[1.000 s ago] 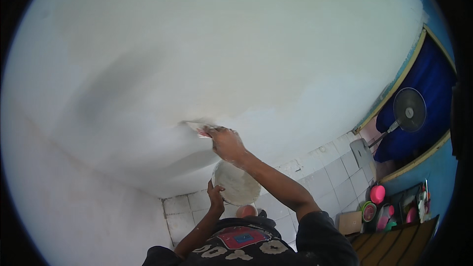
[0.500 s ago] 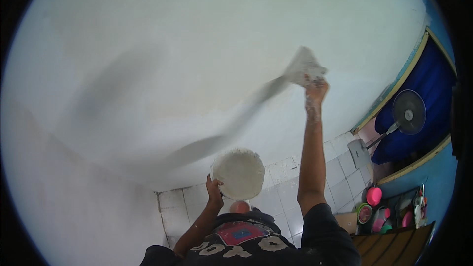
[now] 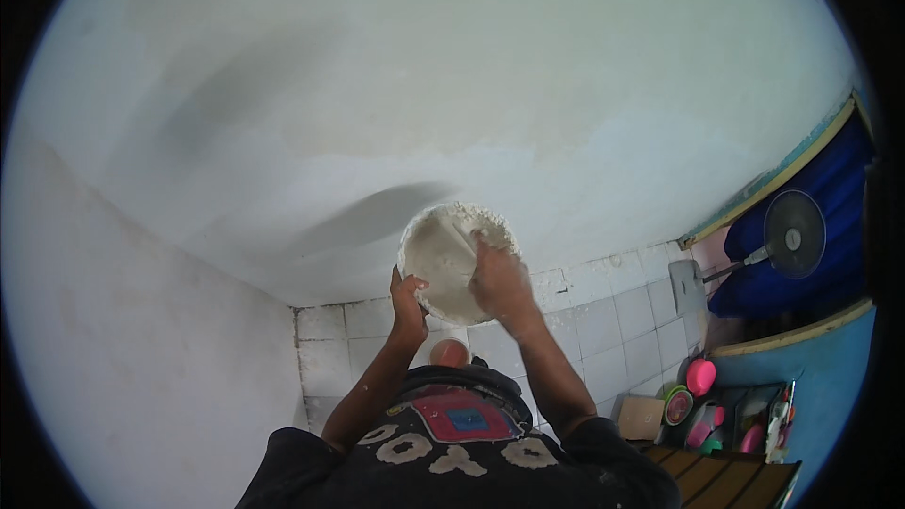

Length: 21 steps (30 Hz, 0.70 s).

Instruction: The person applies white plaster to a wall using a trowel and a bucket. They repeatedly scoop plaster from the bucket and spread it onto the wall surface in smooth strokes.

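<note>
Both hands meet at one tub (image 3: 500,223), on opposite sides of it and not touching each other. Left hand (image 3: 408,306) is clamped on the near left rim, thumb over the edge, fingers outside. Right hand (image 3: 501,283), blurred, reaches in over the right rim, fingers curled round a scraper (image 3: 464,234). That is hard to make out against the pale paste (image 3: 441,259), but its long axis appears to slant forward and leftward from the knuckles. The tub is round, with no longer side to its mouth, which faces up toward the person's head; its far and right rim is crusted white.

Beyond the hands rises a pale wall (image 3: 452,85), a dark shadow (image 3: 377,212) lying ahead and to their left. Below them sits a reddish pot (image 3: 450,353). Well off to their right stand a fan (image 3: 795,234) and, lower, a pink bowl (image 3: 700,376).
</note>
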Each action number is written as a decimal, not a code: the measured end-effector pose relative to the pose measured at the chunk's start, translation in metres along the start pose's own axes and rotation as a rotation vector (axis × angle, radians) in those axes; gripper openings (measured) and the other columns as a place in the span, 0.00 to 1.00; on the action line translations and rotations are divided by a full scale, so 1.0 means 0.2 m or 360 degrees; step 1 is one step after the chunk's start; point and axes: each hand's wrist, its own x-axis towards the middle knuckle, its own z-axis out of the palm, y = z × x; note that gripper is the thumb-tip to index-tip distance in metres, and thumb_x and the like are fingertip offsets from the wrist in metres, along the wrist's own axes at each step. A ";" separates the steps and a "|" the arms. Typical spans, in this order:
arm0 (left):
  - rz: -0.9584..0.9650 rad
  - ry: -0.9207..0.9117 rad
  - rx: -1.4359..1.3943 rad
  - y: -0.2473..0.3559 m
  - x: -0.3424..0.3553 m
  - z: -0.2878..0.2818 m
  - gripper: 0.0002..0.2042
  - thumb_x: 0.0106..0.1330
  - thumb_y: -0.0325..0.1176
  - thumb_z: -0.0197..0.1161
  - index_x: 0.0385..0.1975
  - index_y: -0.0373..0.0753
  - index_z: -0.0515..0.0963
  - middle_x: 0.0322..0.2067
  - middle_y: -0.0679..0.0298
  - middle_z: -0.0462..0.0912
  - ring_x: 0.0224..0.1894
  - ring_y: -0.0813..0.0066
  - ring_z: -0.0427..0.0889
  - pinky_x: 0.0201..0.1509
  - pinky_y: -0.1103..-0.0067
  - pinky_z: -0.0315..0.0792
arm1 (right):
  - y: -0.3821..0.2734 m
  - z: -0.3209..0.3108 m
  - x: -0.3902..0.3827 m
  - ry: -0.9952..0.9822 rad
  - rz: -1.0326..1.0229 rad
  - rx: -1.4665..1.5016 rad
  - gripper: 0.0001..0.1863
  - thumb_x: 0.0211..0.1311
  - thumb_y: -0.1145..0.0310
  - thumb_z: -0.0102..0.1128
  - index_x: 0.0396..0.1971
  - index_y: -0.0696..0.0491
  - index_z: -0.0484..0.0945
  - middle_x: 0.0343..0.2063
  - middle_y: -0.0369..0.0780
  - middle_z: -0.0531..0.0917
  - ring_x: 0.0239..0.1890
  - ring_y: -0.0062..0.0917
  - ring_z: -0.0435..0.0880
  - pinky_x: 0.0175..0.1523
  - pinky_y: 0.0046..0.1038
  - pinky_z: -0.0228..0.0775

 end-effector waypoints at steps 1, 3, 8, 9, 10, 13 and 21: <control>-0.0002 0.0007 -0.0018 0.01 0.00 0.00 0.30 0.50 0.30 0.52 0.59 0.39 0.65 0.48 0.57 0.75 0.48 0.64 0.78 0.47 0.72 0.78 | -0.03 0.04 0.00 -0.0081 0.0014 -0.0006 0.30 0.53 0.75 0.56 0.60 0.59 0.66 0.34 0.54 0.84 0.39 0.52 0.84 0.46 0.46 0.77; 0.0080 0.0004 0.0005 0.01 0.00 0.01 0.31 0.50 0.29 0.52 0.60 0.38 0.64 0.48 0.57 0.75 0.48 0.64 0.78 0.46 0.72 0.79 | -0.06 0.11 0.01 -0.0242 0.0040 -0.0018 0.27 0.55 0.72 0.55 0.58 0.57 0.69 0.33 0.53 0.84 0.39 0.51 0.84 0.46 0.46 0.77; 0.0118 0.0021 0.0039 0.00 0.02 -0.02 0.33 0.49 0.28 0.52 0.62 0.37 0.63 0.48 0.56 0.75 0.46 0.64 0.79 0.44 0.71 0.80 | -0.04 0.09 0.00 -0.0232 -0.0285 0.0340 0.21 0.52 0.78 0.54 0.50 0.59 0.75 0.32 0.56 0.82 0.35 0.53 0.83 0.42 0.49 0.74; 0.0125 0.0028 0.0055 0.00 0.01 -0.02 0.32 0.49 0.28 0.52 0.62 0.37 0.63 0.47 0.56 0.75 0.46 0.64 0.79 0.44 0.71 0.80 | 0.00 0.06 0.02 -0.0178 -0.0348 0.0396 0.21 0.52 0.77 0.53 0.49 0.58 0.76 0.32 0.56 0.82 0.36 0.53 0.82 0.42 0.49 0.74; 0.0131 0.0037 0.0070 0.00 0.00 -0.03 0.32 0.49 0.28 0.52 0.62 0.37 0.63 0.47 0.56 0.76 0.46 0.64 0.79 0.43 0.71 0.80 | 0.01 0.04 0.03 -0.0125 -0.0411 0.0452 0.20 0.53 0.77 0.53 0.49 0.58 0.77 0.33 0.57 0.82 0.37 0.52 0.82 0.43 0.49 0.74; 0.0105 0.0039 0.0029 0.00 -0.01 -0.04 0.32 0.49 0.28 0.52 0.61 0.37 0.63 0.46 0.56 0.76 0.45 0.65 0.79 0.44 0.72 0.79 | -0.04 -0.03 0.05 0.0050 -0.0060 0.0327 0.21 0.52 0.77 0.54 0.49 0.56 0.78 0.34 0.57 0.82 0.39 0.52 0.81 0.45 0.48 0.73; 0.0167 0.0078 0.0012 0.05 -0.05 -0.01 0.32 0.47 0.28 0.52 0.60 0.38 0.64 0.45 0.57 0.76 0.46 0.64 0.79 0.46 0.72 0.78 | -0.06 0.02 0.05 -0.0341 -0.0333 0.0340 0.25 0.47 0.79 0.57 0.51 0.59 0.76 0.35 0.55 0.83 0.39 0.49 0.83 0.47 0.45 0.75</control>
